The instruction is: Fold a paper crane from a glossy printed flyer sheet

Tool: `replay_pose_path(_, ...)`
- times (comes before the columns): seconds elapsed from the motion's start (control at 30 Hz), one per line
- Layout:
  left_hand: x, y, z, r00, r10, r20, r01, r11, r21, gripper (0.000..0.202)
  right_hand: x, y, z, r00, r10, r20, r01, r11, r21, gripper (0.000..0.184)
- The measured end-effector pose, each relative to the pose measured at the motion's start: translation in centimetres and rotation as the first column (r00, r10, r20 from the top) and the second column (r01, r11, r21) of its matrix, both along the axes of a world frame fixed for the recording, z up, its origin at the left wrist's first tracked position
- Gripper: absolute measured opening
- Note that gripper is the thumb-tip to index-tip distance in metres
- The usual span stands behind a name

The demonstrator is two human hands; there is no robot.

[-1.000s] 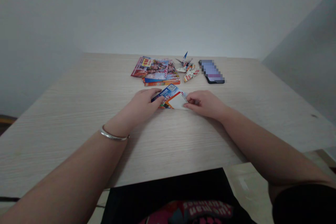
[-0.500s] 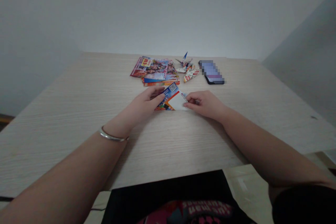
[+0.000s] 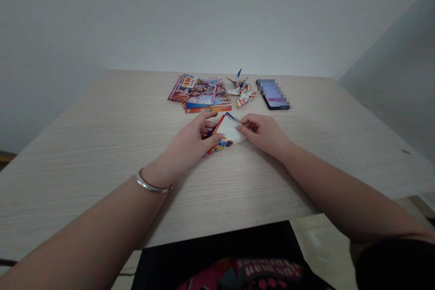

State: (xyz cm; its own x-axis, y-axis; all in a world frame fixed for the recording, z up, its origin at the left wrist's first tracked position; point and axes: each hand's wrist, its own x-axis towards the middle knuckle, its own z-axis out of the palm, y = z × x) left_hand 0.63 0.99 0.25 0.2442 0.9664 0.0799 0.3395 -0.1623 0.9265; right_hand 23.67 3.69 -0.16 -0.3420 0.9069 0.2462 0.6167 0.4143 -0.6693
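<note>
A folded sheet of printed paper (image 3: 230,129), white on the facing side with blue, red and orange printed parts, is held between both hands just above or on the table. My left hand (image 3: 199,135) grips its left side, thumb on top and the other fingers partly hidden behind it. My right hand (image 3: 260,129) pinches the right corner between thumb and curled fingers. A silver bangle (image 3: 152,186) circles my left wrist.
Beyond my hands lies a stack of colourful printed leaflets (image 3: 200,91). Folded paper figures, crane-like in shape (image 3: 242,88), stand beside it. Right of them is a phone (image 3: 273,94) with a blurred screen. The pale wooden table (image 3: 84,145) meets a wall behind.
The printed flap with the square code has turned out of sight, and more of the white side shows. My left thumb has shifted rightward onto the paper; my right hand stays at the right corner.
</note>
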Motion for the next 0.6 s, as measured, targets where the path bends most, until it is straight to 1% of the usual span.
replay_pose_path(0.07,0.13,-0.12,0.13,0.999,0.042,-0.025,-0.042,0.999,0.002,0.058,-0.31,0.04,-0.06,1.0,-0.016,0.0,0.016,0.999,0.036,0.013)
replay_pose_path(0.17,0.34,-0.18,0.49,0.998,0.061,-0.022,-0.062,0.997,-0.05,0.049,-0.62,0.04,-0.25,1.0,-0.025,-0.005,0.026,0.994,0.105,0.012)
replay_pose_path(0.23,0.42,-0.15,0.66,0.998,0.068,0.01,-0.067,0.995,-0.07,0.043,-0.68,0.04,-0.39,0.999,-0.031,-0.019,0.034,0.985,0.167,0.01)
replay_pose_path(0.33,0.4,-0.07,0.62,0.995,0.06,0.081,-0.056,0.997,-0.054,0.032,-0.61,-0.01,-0.43,0.998,-0.026,-0.051,0.04,0.96,0.278,0.018)
replay_pose_path(0.37,0.37,-0.06,0.55,0.994,0.054,0.093,-0.051,0.998,-0.038,0.03,-0.59,-0.05,-0.38,0.998,-0.018,-0.054,0.032,0.961,0.276,0.017)
replay_pose_path(0.4,0.34,-0.07,0.48,0.995,0.051,0.091,-0.049,0.999,-0.019,0.028,-0.58,-0.12,-0.29,0.998,-0.008,-0.056,0.021,0.97,0.242,0.014)
replay_pose_path(0.47,0.28,-0.11,0.36,0.997,0.05,0.056,-0.052,0.998,0.027,0.027,-0.64,-0.3,-0.05,0.998,0.003,-0.07,0.005,0.993,0.115,0.013)
replay_pose_path(0.53,0.25,-0.17,0.31,0.999,0.049,0.018,-0.05,0.996,0.077,0.027,-0.79,-0.52,0.17,0.993,-0.004,-0.117,0.006,1.0,0.012,0.017)
replay_pose_path(0.6,0.27,-0.21,0.3,0.999,0.044,0.01,-0.045,0.992,0.115,0.029,-0.98,-0.69,0.28,0.981,-0.004,-0.194,-0.001,1.0,-0.024,0.017)
